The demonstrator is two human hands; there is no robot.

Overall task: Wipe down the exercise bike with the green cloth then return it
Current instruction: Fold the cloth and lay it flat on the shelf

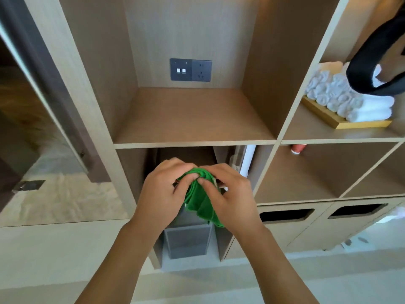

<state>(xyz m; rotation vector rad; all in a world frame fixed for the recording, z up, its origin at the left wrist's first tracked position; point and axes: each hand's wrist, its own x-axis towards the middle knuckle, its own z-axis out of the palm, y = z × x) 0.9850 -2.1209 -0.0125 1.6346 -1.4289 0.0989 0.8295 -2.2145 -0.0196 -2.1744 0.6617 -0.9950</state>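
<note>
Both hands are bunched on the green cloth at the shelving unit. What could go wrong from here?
1. The green cloth is only pinched at its top by the left hand and right hand; its loose tail hangs free and may unravel or slip out.
2. The hanging tail could snag on the grey bin below it.
3. The red paper cup in the next compartment could be knocked if the right hand swings wide.

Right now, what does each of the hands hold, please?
Left hand: grips the green cloth.
Right hand: pinches the same cloth.
</note>
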